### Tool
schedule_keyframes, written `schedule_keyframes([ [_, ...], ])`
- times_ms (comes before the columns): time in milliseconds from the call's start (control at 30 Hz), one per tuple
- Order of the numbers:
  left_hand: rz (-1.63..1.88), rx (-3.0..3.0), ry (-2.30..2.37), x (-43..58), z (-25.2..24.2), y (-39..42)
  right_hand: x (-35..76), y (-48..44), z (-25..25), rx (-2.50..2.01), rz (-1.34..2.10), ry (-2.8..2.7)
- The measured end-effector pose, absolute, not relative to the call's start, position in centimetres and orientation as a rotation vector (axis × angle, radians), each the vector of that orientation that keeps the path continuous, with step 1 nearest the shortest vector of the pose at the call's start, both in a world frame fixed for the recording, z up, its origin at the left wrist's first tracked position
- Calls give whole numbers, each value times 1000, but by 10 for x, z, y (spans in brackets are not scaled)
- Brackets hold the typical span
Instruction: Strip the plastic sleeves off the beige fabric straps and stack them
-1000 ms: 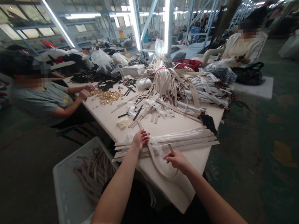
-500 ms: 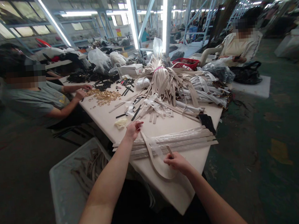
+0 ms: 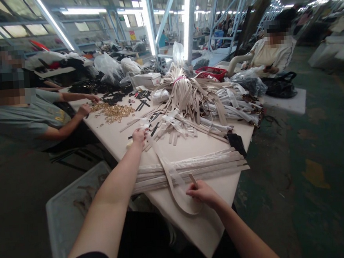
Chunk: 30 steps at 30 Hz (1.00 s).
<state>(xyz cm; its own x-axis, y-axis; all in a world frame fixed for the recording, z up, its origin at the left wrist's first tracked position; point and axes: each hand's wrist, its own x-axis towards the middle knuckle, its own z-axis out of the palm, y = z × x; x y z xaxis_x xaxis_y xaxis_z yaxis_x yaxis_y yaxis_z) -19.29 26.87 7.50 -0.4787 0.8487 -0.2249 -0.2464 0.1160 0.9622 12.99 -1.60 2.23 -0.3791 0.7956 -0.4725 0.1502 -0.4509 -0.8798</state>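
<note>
My left hand (image 3: 138, 136) reaches far across the table and is closed on one end of a long beige strap (image 3: 166, 172) near a small cream scrap. That strap runs back over a flat stack of beige straps (image 3: 198, 166) and loops off the near table edge. My right hand (image 3: 202, 192) pinches the strap's other end, which sticks up between its fingers.
A big heap of beige and white straps (image 3: 193, 100) fills the table's (image 3: 202, 142) middle. A pile of gold metal fittings (image 3: 113, 111) lies before a seated person's hands (image 3: 85, 109). A grey bin (image 3: 69, 215) stands at lower left. Another person (image 3: 272, 53) sits far right.
My left hand has moved away from the stack toward the table's middle, drawing the strap's end out with it. My right hand has stayed near the table edge.
</note>
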Motion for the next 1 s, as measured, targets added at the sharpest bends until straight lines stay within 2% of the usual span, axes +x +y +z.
schedule_keyframes([
  [333,1568,804,1721,-204,94,282,126,-9,16,-1444,1850,-1184],
  [467,1607,1087,1686,-171,97,209,121,-10,13,-1480,1775,-1184],
  [633,1203,1196,1478,-107,62,45,117,-11,14,-1464,1673,-1207],
  [733,1016,982,1368,-75,37,-23,112,-13,15,-1422,1651,-1200],
  [1000,1042,403,1043,-45,31,-46,96,-22,17,-1326,1685,-1117],
])
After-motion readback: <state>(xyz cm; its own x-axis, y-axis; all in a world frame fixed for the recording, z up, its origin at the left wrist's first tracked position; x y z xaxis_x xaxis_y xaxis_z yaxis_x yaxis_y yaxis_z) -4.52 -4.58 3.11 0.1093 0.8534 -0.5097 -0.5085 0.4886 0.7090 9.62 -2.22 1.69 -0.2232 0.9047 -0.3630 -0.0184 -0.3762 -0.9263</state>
